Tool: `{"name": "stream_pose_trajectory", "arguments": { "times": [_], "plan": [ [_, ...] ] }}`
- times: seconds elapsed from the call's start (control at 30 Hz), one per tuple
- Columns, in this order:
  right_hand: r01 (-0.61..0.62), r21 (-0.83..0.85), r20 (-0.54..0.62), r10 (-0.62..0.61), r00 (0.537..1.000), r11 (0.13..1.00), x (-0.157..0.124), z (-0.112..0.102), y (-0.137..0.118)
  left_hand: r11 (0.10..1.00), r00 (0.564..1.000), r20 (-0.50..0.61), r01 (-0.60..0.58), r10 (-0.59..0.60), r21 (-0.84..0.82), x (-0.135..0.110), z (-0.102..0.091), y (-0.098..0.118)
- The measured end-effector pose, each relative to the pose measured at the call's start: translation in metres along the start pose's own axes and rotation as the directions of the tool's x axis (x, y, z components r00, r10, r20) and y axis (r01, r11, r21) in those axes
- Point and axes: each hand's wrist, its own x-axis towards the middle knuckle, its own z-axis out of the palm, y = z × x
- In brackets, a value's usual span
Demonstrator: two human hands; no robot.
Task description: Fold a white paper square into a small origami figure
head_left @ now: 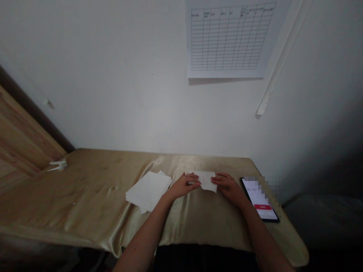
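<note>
A small white sheet of paper (207, 181) with a row of punched holes along its far edge lies between my hands above the gold cloth. My left hand (185, 185) grips its left side, fingers bent over the paper. At the right side, my right hand (229, 186) holds the sheet's edge between thumb and fingers. The near edge of the sheet curls a little. Beside my left forearm rests a loose pile of similar white sheets (149, 189), some turned at an angle.
A shiny gold cloth (93, 189) covers the table against the white wall. Right of my right hand lies a phone (262, 202) with its screen lit. A printed table sheet (227, 41) hangs on the wall. Paper scraps (58, 165) lie at the far left near wooden boards (22, 132).
</note>
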Motion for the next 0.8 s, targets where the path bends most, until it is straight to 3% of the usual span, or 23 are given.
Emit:
{"name": "stream_pose_trajectory", "arguments": {
  "times": [0.23,0.4,0.8],
  "plan": [
    [0.004,0.013,-0.031,-0.004,1.0,1.0,0.0,0.002,0.004,1.0,1.0,0.002,0.024,-0.024,-0.012,0.003,-0.001,-0.011],
    [-0.001,0.017,-0.017,0.001,1.0,1.0,-0.002,0.003,0.006,0.995,0.996,0.059,0.068,-0.073,0.072,0.001,-0.003,-0.017],
    [-0.044,0.042,-0.011,0.044,0.999,0.998,-0.003,0.006,0.014,0.989,0.996,0.042,0.076,-0.082,0.126,0.0,-0.006,-0.017]
  ]
}}
